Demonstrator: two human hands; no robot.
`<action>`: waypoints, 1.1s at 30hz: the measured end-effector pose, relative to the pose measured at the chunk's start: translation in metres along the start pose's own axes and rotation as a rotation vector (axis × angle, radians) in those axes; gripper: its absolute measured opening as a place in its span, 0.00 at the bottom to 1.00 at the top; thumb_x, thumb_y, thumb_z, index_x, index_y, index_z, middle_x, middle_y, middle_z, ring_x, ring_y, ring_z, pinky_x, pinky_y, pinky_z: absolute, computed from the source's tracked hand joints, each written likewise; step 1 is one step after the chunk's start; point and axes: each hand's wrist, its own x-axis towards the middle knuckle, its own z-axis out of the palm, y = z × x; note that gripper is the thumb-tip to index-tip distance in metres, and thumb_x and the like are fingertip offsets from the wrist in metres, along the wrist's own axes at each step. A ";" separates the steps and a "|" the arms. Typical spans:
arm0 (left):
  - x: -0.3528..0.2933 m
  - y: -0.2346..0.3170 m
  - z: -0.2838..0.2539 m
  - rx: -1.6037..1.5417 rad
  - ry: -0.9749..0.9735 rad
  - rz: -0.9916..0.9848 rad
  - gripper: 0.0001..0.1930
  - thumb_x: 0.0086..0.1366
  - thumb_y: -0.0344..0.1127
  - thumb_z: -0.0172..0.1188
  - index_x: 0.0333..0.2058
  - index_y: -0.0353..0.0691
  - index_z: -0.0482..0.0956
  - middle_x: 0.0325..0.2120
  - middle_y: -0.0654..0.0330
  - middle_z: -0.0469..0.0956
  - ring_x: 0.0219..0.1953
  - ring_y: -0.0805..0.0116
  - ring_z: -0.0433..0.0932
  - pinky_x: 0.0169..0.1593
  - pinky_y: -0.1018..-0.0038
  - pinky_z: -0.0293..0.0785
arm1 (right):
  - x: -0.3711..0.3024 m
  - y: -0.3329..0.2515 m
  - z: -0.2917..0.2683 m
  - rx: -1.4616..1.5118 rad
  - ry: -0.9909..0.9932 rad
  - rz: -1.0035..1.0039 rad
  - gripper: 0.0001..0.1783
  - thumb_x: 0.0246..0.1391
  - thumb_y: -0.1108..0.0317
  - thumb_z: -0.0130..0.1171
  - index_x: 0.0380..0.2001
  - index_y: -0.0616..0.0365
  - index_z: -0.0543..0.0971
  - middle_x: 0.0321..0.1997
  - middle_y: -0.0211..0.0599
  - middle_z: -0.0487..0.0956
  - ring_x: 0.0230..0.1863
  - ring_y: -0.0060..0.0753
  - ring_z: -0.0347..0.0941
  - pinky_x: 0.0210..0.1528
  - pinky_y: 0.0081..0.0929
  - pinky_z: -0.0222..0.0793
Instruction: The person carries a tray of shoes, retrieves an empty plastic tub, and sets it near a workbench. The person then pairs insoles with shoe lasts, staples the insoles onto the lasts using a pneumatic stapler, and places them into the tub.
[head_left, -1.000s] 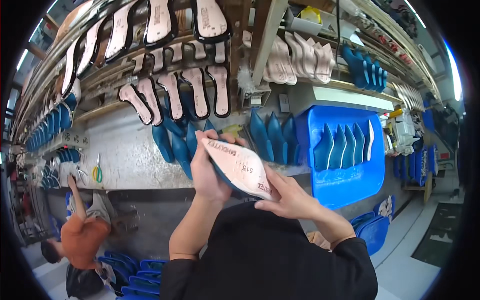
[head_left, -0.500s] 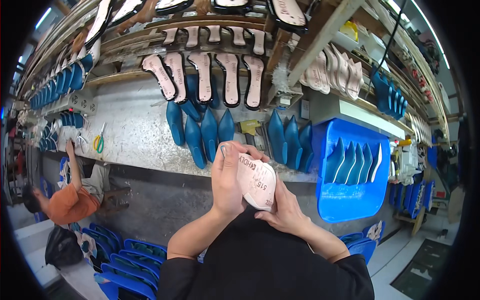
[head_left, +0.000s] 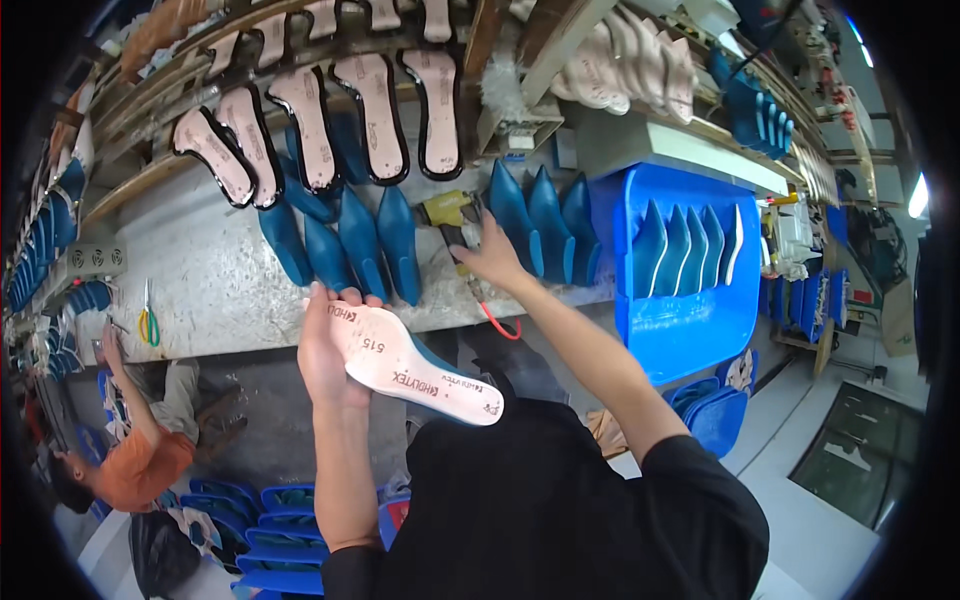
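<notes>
My left hand (head_left: 330,352) holds a blue shoe last (head_left: 428,358) with a pale pink insole board (head_left: 400,362) on its upturned sole; the fingers wrap around one end. My right hand (head_left: 492,258) is stretched out over the bench at a yellow-green air staple gun (head_left: 446,209) with a dark handle and a red hose. Its thumb lies by the handle and its fingers are apart, not closed around it. Blue shoe lasts (head_left: 357,235) stand left of the gun, and several more lasts (head_left: 545,222) stand to its right.
Black-edged pink insole boards (head_left: 368,115) lean along the rack behind the bench (head_left: 210,270). A blue tray (head_left: 690,335) with several lasts is at the right. Scissors (head_left: 149,318) lie at the left, near a seated co-worker in orange (head_left: 150,470). Stacked blue trays (head_left: 280,550) stand below left.
My right hand has let go of the last and reached forward to the staple gun. My left hand has moved left with the last, now turned lengthwise. The view has shifted right.
</notes>
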 end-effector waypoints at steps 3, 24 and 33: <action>0.005 0.005 -0.022 0.014 0.033 -0.009 0.10 0.76 0.42 0.49 0.38 0.43 0.74 0.31 0.58 0.78 0.37 0.57 0.81 0.47 0.56 0.79 | 0.047 -0.010 0.034 -0.362 -0.125 0.095 0.57 0.41 0.45 0.72 0.62 0.78 0.59 0.49 0.65 0.80 0.52 0.63 0.78 0.53 0.44 0.76; 0.045 0.024 -0.045 0.438 0.151 0.048 0.10 0.75 0.41 0.52 0.39 0.40 0.69 0.28 0.58 0.74 0.34 0.61 0.79 0.37 0.66 0.77 | -0.122 -0.149 -0.084 0.701 -0.733 0.064 0.17 0.50 0.71 0.64 0.46 0.60 0.79 0.35 0.28 0.81 0.26 0.17 0.71 0.31 0.19 0.70; 0.050 0.003 -0.034 0.218 0.065 0.019 0.10 0.76 0.39 0.51 0.36 0.40 0.69 0.27 0.56 0.75 0.32 0.59 0.79 0.36 0.66 0.79 | 0.027 -0.016 0.042 -0.027 0.187 0.013 0.44 0.46 0.70 0.63 0.67 0.67 0.60 0.46 0.58 0.77 0.46 0.52 0.77 0.52 0.42 0.74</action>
